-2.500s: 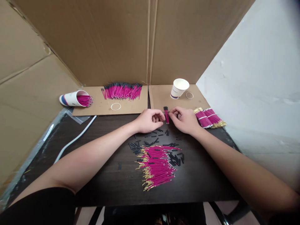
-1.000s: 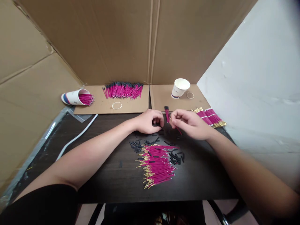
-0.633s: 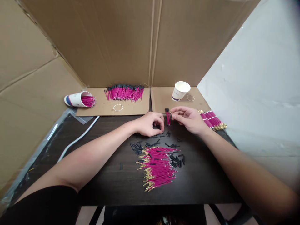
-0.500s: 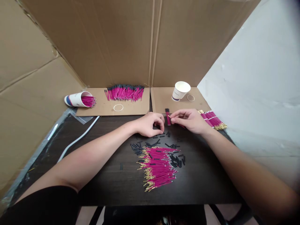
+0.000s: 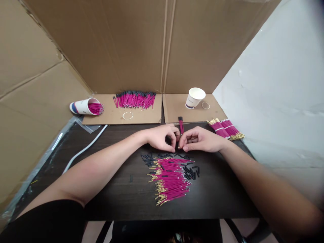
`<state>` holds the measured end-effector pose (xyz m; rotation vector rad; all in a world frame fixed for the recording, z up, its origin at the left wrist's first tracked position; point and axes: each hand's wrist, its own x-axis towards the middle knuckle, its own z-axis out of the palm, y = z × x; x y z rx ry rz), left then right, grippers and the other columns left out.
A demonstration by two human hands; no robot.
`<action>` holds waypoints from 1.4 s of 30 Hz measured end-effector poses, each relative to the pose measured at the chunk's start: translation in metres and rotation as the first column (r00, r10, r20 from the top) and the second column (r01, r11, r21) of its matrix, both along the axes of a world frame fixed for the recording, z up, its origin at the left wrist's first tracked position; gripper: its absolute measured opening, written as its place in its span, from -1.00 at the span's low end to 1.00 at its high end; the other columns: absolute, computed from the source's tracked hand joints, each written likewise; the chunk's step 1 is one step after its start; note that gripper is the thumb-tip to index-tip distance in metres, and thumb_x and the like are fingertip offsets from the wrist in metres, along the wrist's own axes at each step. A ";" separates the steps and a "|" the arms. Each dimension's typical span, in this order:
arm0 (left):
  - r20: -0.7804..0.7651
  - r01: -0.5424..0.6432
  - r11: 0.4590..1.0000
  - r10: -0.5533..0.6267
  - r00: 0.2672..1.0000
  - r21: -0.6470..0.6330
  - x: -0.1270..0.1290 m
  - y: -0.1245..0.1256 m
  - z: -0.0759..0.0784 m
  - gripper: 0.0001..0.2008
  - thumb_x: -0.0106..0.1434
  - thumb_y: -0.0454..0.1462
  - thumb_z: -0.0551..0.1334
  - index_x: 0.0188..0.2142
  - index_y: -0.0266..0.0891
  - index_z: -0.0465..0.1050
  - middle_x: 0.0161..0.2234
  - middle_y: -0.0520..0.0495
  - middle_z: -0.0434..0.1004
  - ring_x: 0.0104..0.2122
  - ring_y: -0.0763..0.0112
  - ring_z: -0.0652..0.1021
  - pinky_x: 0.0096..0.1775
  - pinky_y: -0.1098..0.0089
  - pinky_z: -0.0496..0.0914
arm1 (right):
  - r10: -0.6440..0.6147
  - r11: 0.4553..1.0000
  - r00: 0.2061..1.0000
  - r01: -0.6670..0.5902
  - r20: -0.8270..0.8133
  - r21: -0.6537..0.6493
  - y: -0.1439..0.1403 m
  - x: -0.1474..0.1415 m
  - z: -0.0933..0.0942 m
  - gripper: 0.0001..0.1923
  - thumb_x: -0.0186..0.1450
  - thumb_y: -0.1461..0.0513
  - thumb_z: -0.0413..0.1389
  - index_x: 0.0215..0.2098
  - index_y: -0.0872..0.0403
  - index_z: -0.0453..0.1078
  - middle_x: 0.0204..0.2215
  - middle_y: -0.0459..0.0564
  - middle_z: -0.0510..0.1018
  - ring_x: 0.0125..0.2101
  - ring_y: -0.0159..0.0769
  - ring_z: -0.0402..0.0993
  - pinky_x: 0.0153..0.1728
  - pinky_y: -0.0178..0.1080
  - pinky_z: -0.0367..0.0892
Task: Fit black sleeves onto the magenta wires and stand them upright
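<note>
My right hand [image 5: 198, 139] pinches a short wire with a gold tip [image 5: 180, 147]; most of that wire is hidden by the fingers. Close beside it, my left hand [image 5: 164, 137] has thumb and forefinger drawn together just above the table; whatever lies between them cannot be made out. Loose black sleeves [image 5: 189, 172] lie below both hands. Among them is a spread pile of magenta wires [image 5: 173, 179], gold ends to the left and silvery ends to the right. A few black-capped magenta wires [image 5: 181, 125] lie just beyond my fingers.
Many capped wires [image 5: 135, 100] rest on the left cardboard sheet [image 5: 108, 116] near a rubber band [image 5: 128, 115]. A tipped paper cup [image 5: 82, 106] holds more wires. An upright cup [image 5: 194, 98] and banded wire bundles [image 5: 224, 128] are at right. Cardboard walls [image 5: 121, 47] enclose the back.
My right hand has moved toward me and to the left, bringing the gold-tipped wire close to my left fingertips. My left hand has shifted slightly toward me.
</note>
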<state>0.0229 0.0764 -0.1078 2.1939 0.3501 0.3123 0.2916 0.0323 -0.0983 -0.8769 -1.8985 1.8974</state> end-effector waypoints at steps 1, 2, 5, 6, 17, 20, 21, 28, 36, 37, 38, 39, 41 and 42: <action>0.020 0.002 1.000 -0.002 1.000 -0.010 0.000 0.001 0.000 -0.92 0.23 -0.26 0.55 -0.40 -0.10 0.75 -0.10 -0.13 0.68 -0.05 0.10 0.58 0.14 0.08 0.40 | 0.016 1.000 1.000 -0.016 -0.002 -0.004 0.000 0.001 0.001 -0.74 0.35 0.10 0.51 -0.09 0.08 0.73 -0.22 0.05 0.77 -0.23 -0.23 0.71 -0.04 -0.13 0.62; 0.040 0.004 1.000 -0.004 0.999 -0.017 0.000 0.001 0.000 -0.93 0.24 -0.27 0.54 -0.38 -0.11 0.75 -0.12 -0.13 0.70 -0.07 0.12 0.58 0.13 0.08 0.40 | 0.020 1.000 1.000 -0.020 0.001 0.000 0.000 0.002 0.003 -0.73 0.35 0.10 0.51 -0.10 0.09 0.73 -0.21 0.06 0.77 -0.22 -0.22 0.71 -0.05 -0.14 0.62; 0.065 -0.011 0.999 0.013 0.998 -0.040 0.000 0.002 0.000 -0.94 0.28 -0.29 0.50 -0.24 -0.11 0.78 -0.17 -0.11 0.75 -0.12 0.16 0.58 0.06 0.12 0.41 | -0.067 0.995 0.997 0.065 0.025 0.070 0.003 0.012 0.012 -0.70 0.32 0.06 0.53 -0.14 0.08 0.71 -0.24 0.06 0.76 -0.24 -0.19 0.71 -0.13 -0.16 0.61; 0.061 -0.026 0.998 0.030 0.998 -0.054 0.000 0.002 0.000 -0.90 0.28 -0.30 0.50 -0.19 -0.11 0.79 -0.18 -0.10 0.76 -0.14 0.18 0.58 0.02 0.15 0.42 | -0.100 0.990 0.994 0.095 0.047 0.099 0.005 0.016 0.016 -0.70 0.32 0.05 0.53 -0.16 0.07 0.70 -0.27 0.05 0.75 -0.29 -0.21 0.69 -0.18 -0.18 0.59; 0.061 0.026 0.986 -0.016 0.998 -0.166 -0.001 0.003 0.000 -0.85 0.32 -0.35 0.50 -0.15 -0.13 0.85 -0.27 -0.11 0.75 -0.24 0.30 0.67 -0.08 0.30 0.52 | 0.175 0.981 0.976 -0.161 0.130 -0.109 0.003 0.013 0.011 -0.70 0.38 0.07 0.48 -0.13 0.12 0.64 -0.30 0.04 0.74 -0.27 -0.23 0.69 -0.15 -0.22 0.54; 0.076 0.050 0.982 -0.036 0.996 -0.185 -0.001 0.003 -0.002 -0.85 0.31 -0.36 0.51 -0.17 -0.10 0.85 -0.30 -0.11 0.74 -0.26 0.28 0.70 -0.08 0.30 0.56 | 0.185 0.973 0.982 -0.180 0.023 -0.142 -0.003 0.002 0.003 -0.69 0.38 0.06 0.51 -0.12 0.11 0.65 -0.23 0.04 0.75 -0.24 -0.25 0.68 -0.09 -0.21 0.55; 0.076 0.051 0.979 -0.037 0.996 -0.196 -0.002 0.003 -0.002 -0.86 0.30 -0.36 0.51 -0.19 -0.10 0.85 -0.30 -0.11 0.73 -0.27 0.28 0.70 -0.08 0.30 0.57 | 0.186 0.972 0.982 -0.185 -0.006 -0.143 -0.005 0.000 0.002 -0.69 0.38 0.07 0.52 -0.12 0.12 0.66 -0.20 0.06 0.75 -0.22 -0.25 0.69 -0.07 -0.21 0.56; 0.052 0.045 0.967 -0.033 0.998 -0.252 -0.001 0.004 -0.003 -0.88 0.31 -0.31 0.52 -0.16 -0.12 0.85 -0.25 -0.14 0.77 -0.22 0.23 0.71 -0.04 0.25 0.57 | 0.091 0.990 0.991 -0.100 -0.099 -0.096 0.000 0.004 -0.001 -0.67 0.41 0.05 0.53 -0.13 0.13 0.66 -0.35 0.03 0.71 -0.39 -0.28 0.67 -0.33 -0.29 0.56; 0.056 0.000 1.000 0.001 0.998 -0.014 0.008 -0.009 -0.007 -0.84 0.25 -0.17 0.66 -0.16 0.00 0.87 -0.34 -0.06 0.67 -0.22 0.23 0.56 0.05 0.18 0.36 | -0.444 0.887 0.813 0.459 -0.376 -0.057 0.010 -0.009 -0.022 -0.66 0.34 0.04 0.57 -0.11 0.06 0.66 -0.45 -0.11 0.57 -0.69 -0.55 0.16 -0.67 -0.37 -0.02; 0.056 -0.006 1.000 0.005 0.998 0.013 0.009 -0.011 -0.008 -0.84 0.24 -0.18 0.66 -0.17 0.01 0.87 -0.33 -0.06 0.66 -0.21 0.23 0.55 0.06 0.18 0.34 | -0.480 0.867 0.789 0.492 -0.383 -0.073 0.010 -0.011 -0.024 -0.64 0.33 0.03 0.58 -0.12 0.06 0.66 -0.46 -0.13 0.54 -0.69 -0.56 0.13 -0.66 -0.36 -0.04; 0.053 -0.011 0.999 0.010 0.999 0.032 0.010 -0.012 -0.008 -0.85 0.24 -0.18 0.67 -0.18 0.01 0.87 -0.33 -0.06 0.64 -0.21 0.23 0.55 0.06 0.18 0.33 | -0.505 0.854 0.776 0.514 -0.379 -0.086 0.011 -0.013 -0.025 -0.62 0.31 0.02 0.59 -0.12 0.07 0.65 -0.47 -0.14 0.52 -0.68 -0.56 0.11 -0.65 -0.36 -0.07; 0.048 -0.015 0.999 0.013 0.999 0.046 0.011 -0.013 -0.008 -0.86 0.25 -0.19 0.67 -0.19 0.01 0.87 -0.33 -0.06 0.64 -0.20 0.24 0.55 0.06 0.18 0.32 | -0.521 0.845 0.769 0.527 -0.370 -0.095 0.012 -0.015 -0.027 -0.60 0.30 0.01 0.60 -0.12 0.07 0.65 -0.48 -0.15 0.49 -0.68 -0.56 0.09 -0.65 -0.35 -0.09; 0.038 -0.010 0.998 0.007 0.999 0.065 0.011 -0.015 -0.007 -0.90 0.28 -0.20 0.65 -0.21 0.01 0.87 -0.31 -0.05 0.63 -0.19 0.24 0.55 0.08 0.17 0.30 | -0.541 0.833 0.764 0.543 -0.352 -0.103 0.013 -0.017 -0.030 -0.58 0.28 0.00 0.61 -0.12 0.08 0.65 -0.50 -0.16 0.46 -0.67 -0.56 0.07 -0.64 -0.34 -0.10; 0.035 -0.006 0.997 0.003 0.999 0.072 0.011 -0.016 -0.007 -0.92 0.30 -0.20 0.64 -0.22 0.00 0.86 -0.30 -0.05 0.64 -0.18 0.24 0.56 0.08 0.16 0.29 | -0.549 0.828 0.759 0.551 -0.349 -0.104 0.013 -0.017 -0.031 -0.57 0.27 0.01 0.61 -0.12 0.09 0.65 -0.50 -0.16 0.46 -0.67 -0.56 0.06 -0.63 -0.34 -0.10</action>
